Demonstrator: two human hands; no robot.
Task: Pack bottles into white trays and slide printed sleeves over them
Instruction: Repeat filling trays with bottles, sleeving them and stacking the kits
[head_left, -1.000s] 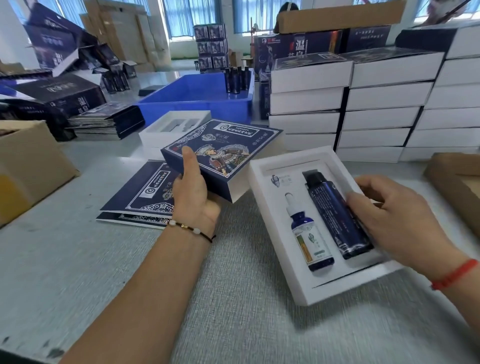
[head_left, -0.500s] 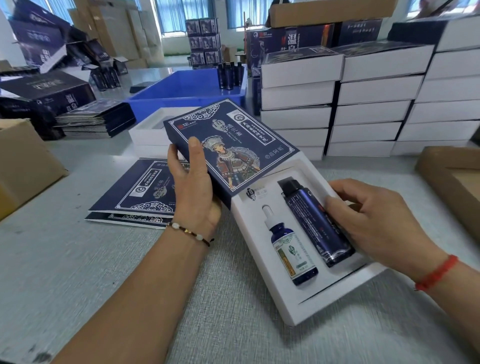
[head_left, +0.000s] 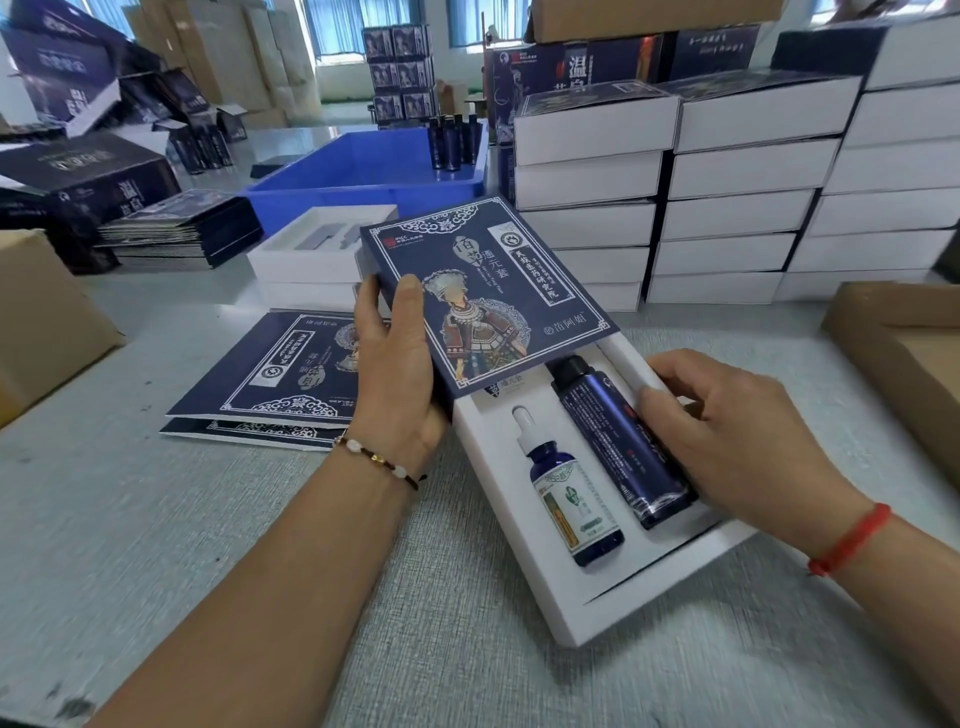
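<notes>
Left hand (head_left: 400, 374) grips sleeve (head_left: 488, 291) over tray (head_left: 524, 587) far end; right hand (head_left: 727, 441) holds tray's right side; long axes aligned.

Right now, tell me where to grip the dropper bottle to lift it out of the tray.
Pinch the dropper bottle at its white neck, coming straight down from above. It lies flat in a snug cutout of the white tray, label up, so its sides are walled in; the narrow neck probably leaves more room for fingers.

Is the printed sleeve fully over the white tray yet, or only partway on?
Partway on. The printed sleeve covers only the far end of the white tray; the dropper bottle and dark bottle remain exposed.
</notes>
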